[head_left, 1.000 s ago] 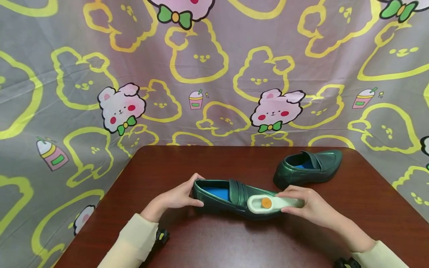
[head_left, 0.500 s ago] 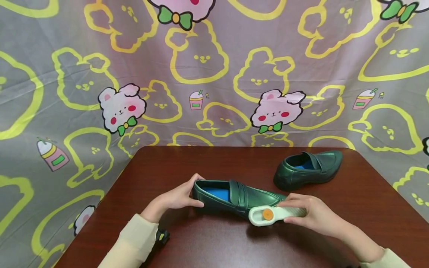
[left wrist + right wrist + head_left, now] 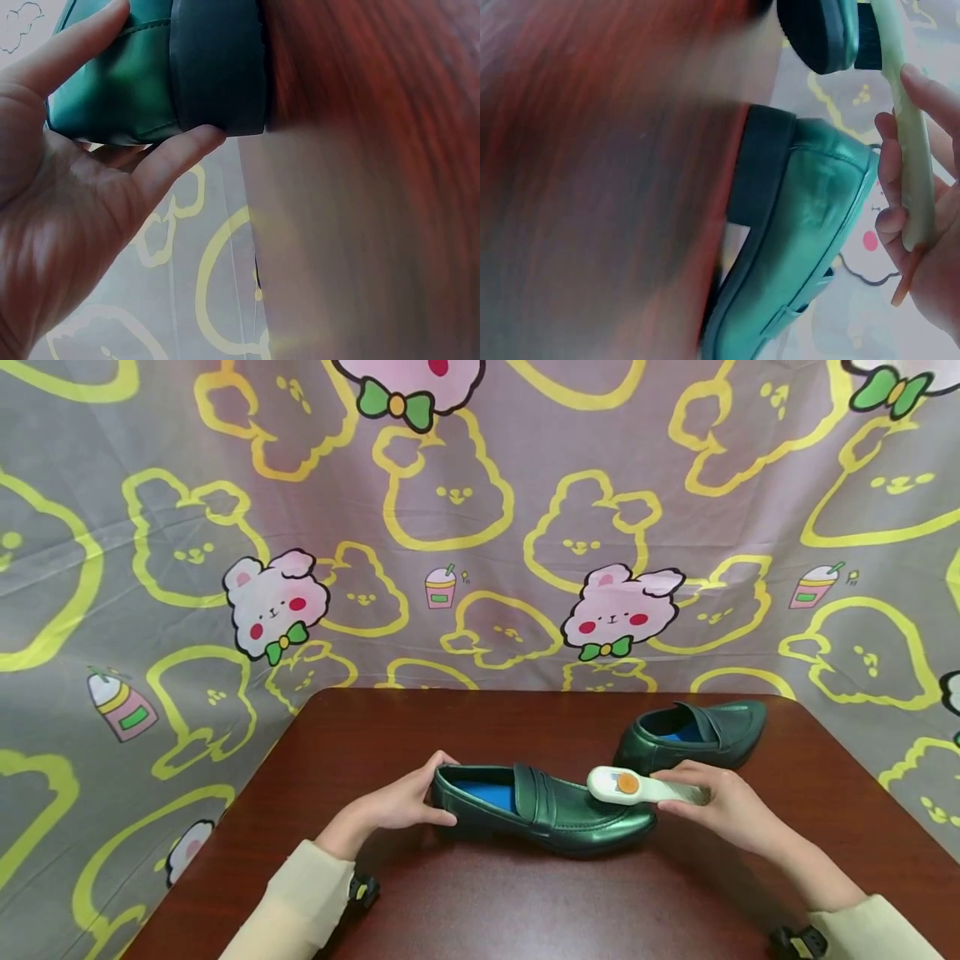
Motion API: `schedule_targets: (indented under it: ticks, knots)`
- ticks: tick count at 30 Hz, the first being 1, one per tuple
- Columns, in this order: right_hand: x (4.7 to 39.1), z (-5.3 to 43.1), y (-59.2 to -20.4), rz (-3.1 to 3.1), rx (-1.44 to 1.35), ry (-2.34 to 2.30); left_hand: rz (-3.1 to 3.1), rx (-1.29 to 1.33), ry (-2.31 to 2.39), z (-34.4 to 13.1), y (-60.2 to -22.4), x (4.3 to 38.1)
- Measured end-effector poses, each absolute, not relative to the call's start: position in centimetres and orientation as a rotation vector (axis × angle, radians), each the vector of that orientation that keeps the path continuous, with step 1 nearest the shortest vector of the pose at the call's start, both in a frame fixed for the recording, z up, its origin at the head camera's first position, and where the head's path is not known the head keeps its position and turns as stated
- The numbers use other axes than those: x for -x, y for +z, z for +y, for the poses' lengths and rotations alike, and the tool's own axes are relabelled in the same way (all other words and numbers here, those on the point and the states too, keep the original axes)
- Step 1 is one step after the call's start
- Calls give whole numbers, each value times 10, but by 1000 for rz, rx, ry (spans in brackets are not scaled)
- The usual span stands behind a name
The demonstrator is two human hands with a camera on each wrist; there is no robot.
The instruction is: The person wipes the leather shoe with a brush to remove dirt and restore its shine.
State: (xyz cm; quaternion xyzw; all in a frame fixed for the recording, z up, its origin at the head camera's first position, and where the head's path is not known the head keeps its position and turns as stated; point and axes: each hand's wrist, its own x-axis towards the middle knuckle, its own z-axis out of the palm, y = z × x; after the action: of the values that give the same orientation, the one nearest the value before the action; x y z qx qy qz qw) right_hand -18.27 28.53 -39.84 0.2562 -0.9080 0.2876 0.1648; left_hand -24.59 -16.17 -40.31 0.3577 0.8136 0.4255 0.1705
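In the head view, a dark green leather loafer with a low heel (image 3: 543, 806) stands on the glossy red-brown wooden table (image 3: 525, 902), its toe pointing to the right and its bright blue insole (image 3: 487, 795) showing in the opening. The left hand (image 3: 408, 797) grips this near loafer at the back, thumb on the close side and fingers reaching round the heel end. The right hand (image 3: 723, 803) pinches the handle of a pale green brush with a round orange disc on its back (image 3: 647, 788); the brush lies over the front part of the shoe's upper. Behind the brush, a second dark green leather loafer (image 3: 731, 729) stands at the far right of the tabletop. Grey cloth printed with yellow animal outlines (image 3: 517, 443) hangs around the table, and both forearms wear cream sleeves (image 3: 307, 889).

In the left wrist view, one digit lies along the lower edge of the near loafer's back and another against its side, the heel held between them.

In the right wrist view, the fingers and thumb clasp the brush handle, and its dark bristles (image 3: 868, 37) meet the near loafer's toe end. The second loafer shows its heel and side below, apart from the brush.
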Motion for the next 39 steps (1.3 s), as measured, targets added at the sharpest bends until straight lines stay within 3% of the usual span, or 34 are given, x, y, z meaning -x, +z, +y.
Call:
schedule_targets:
  ticks: [8,19,28,39]
  knots:
    - [179,272,-391,-2557,-986,971,2314,-1011,1211,-162,-401,246]
    - [202,278,-397,-2605,-688,700,2304,-1007,1207,-161,-403,247]
    - [197,270,-392,-2634,-881,923,2311,-998,1210,-163,-404,247]
    - [203,276,-397,-2701,-476,594,2302,-1007,1222,-163,-404,247]
